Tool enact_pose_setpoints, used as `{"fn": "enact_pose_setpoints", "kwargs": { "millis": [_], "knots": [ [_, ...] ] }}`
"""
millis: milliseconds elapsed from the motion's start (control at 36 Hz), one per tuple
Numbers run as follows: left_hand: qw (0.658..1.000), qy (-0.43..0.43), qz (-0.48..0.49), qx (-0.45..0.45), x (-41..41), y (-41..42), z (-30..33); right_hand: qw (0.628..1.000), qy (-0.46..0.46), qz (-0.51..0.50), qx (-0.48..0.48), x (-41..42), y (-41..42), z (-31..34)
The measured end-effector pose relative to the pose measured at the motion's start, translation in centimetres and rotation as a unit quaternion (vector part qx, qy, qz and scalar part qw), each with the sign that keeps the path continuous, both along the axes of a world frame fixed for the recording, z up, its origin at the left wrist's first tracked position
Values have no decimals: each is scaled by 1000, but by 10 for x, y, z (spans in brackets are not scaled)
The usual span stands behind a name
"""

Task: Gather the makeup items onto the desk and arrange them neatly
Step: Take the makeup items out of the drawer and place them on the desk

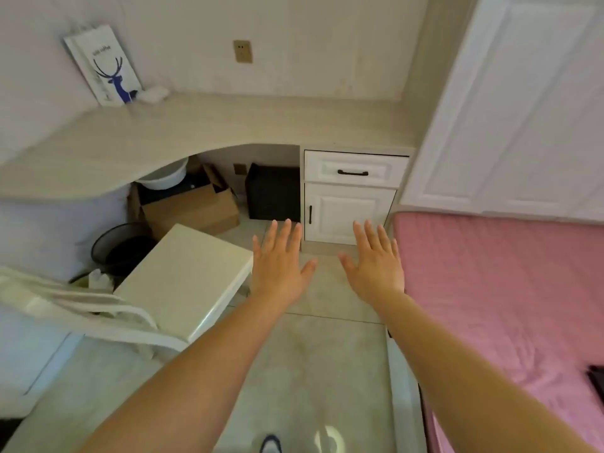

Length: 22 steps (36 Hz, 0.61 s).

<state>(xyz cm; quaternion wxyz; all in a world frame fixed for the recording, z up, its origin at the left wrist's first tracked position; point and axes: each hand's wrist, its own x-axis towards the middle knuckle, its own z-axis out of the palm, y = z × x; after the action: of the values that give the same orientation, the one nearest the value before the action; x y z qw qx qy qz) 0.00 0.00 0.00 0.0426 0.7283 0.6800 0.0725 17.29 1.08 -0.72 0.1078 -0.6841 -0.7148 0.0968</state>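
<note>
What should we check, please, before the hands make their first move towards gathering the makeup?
1. Left hand free, fingers straight: ok.
2. Right hand free, fingers straight: ok.
3. Desk has bare surface for arranging: ok.
4. Makeup items located: not ok, none plainly visible.
5. Drawer contents: cannot tell, it is closed.
6. Small white things beside the deer bag: cannot tell, blurred.

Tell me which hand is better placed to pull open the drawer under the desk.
Right, probably. The right hand hangs open almost directly below the drawer's black handle; the left hand, also open and empty, sits further to the left, in front of the gap under the desk.
</note>
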Motion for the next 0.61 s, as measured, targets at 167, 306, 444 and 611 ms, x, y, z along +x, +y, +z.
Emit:
{"fn": "enact_pose_setpoints", "kwargs": {
  "millis": [167, 306, 444, 611],
  "knots": [
    [1000, 5, -10, -21, 5, 45, -19, 1000, -7, 5, -18, -6, 46, -12],
    [999, 0, -26, -31, -2, 100, -27, 999, -3, -17, -30, -11, 100, -17],
    [999, -9, -40, -33, -15, 158, -32, 998, -11, -18, -50, -21, 155, -23],
    [998, 3, -60, -36, -19, 231, -39, 997, -3, -27, -77, -27, 208, -40]
  ]
}}
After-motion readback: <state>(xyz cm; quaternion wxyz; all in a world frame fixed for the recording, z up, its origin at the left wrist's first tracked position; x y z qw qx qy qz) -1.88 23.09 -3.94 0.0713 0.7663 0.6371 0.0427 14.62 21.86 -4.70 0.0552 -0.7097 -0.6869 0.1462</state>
